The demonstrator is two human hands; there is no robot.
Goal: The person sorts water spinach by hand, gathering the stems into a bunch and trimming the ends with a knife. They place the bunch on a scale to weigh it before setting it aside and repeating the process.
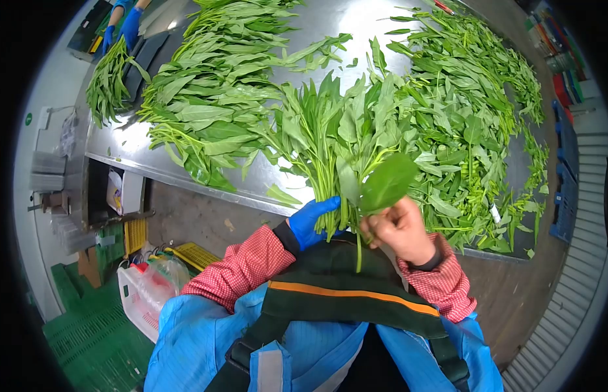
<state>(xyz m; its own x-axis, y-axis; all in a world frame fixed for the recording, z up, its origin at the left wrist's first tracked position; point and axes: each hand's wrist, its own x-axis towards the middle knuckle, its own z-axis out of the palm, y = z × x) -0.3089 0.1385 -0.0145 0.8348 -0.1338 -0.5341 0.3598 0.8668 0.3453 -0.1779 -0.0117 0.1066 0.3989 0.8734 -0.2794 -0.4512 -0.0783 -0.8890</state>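
My left hand (314, 222), in a blue glove, is closed round the stems of a bunch of leafy greens (320, 150) at the front edge of the metal table (176, 168). Just to its right, my bare right hand (399, 228) pinches a single stem with a broad leaf (387, 183); the stem's lower end points down beside the bunch. A row of greens (219, 91) lies to the left on the table. On the right spreads a large loose heap of greens (461, 124).
At the top left, another person's blue-gloved hands (129, 27) hold greens over a dark tray. Below the table on the left are a white crate (135, 307), yellow crates and green crates (95, 343). Blue crates (565, 196) stand at the right.
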